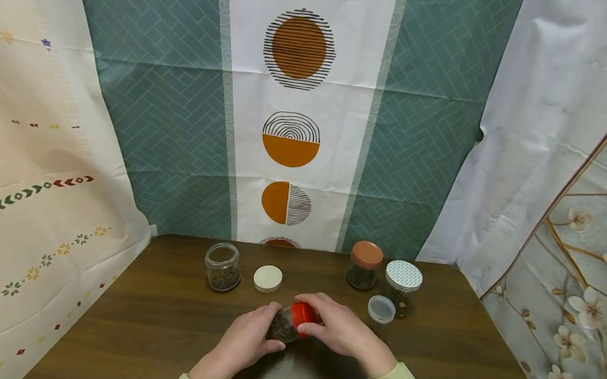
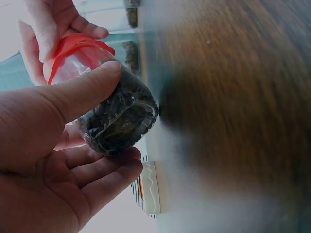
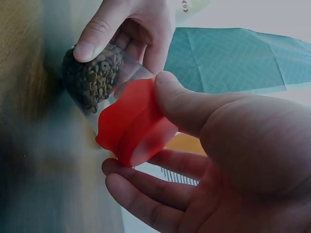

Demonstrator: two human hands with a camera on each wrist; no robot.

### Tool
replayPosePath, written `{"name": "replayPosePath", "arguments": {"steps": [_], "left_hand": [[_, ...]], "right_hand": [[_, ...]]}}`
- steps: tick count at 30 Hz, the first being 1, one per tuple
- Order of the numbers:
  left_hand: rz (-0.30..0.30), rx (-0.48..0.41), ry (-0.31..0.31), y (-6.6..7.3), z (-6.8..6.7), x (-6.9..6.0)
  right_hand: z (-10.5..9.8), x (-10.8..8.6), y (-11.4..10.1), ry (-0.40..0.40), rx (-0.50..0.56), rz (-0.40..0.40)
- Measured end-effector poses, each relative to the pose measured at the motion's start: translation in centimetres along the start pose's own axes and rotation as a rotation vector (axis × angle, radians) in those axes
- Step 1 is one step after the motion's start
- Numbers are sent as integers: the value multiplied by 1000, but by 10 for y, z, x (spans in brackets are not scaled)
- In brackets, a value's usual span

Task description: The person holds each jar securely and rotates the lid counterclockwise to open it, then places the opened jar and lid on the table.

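A clear jar (image 1: pixel 282 326) of dark brown pieces lies tilted between both hands, its red lid (image 1: pixel 303 319) toward the right. The left hand (image 1: pixel 246 335) grips the jar's body near its base; in the left wrist view its thumb lies across the jar (image 2: pixel 121 114). The right hand (image 1: pixel 339 329) holds the red lid, thumb on one side and fingers on the other, as the right wrist view shows with the lid (image 3: pixel 138 121) still on the jar's mouth.
Behind the hands stand an open glass jar (image 1: pixel 223 271) and a cream lid (image 1: pixel 268 278). To the right are a jar with a brown lid (image 1: pixel 366 256), one with a white patterned lid (image 1: pixel 404 276) and a small one with a translucent lid (image 1: pixel 381 309). Curtains surround the table (image 1: pixel 137 312).
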State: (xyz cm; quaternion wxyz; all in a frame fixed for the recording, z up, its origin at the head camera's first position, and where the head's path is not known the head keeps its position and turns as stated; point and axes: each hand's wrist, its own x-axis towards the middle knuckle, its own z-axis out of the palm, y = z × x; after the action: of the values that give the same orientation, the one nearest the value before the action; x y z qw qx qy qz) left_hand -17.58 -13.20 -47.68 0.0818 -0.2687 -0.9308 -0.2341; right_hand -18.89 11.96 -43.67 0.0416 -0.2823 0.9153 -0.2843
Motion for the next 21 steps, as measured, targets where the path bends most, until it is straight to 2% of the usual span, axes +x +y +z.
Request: {"name": "replayPosePath", "arguments": {"steps": [13, 17, 21], "left_hand": [[-6, -7, 3, -1, 1, 0], [-2, -5, 5, -1, 1, 0], [5, -6, 7, -1, 1, 0]], "right_hand": [[-3, -1, -3, 16, 4, -83], [-1, -1, -2, 25, 31, -53], [1, 1, -2, 37, 62, 27]]}}
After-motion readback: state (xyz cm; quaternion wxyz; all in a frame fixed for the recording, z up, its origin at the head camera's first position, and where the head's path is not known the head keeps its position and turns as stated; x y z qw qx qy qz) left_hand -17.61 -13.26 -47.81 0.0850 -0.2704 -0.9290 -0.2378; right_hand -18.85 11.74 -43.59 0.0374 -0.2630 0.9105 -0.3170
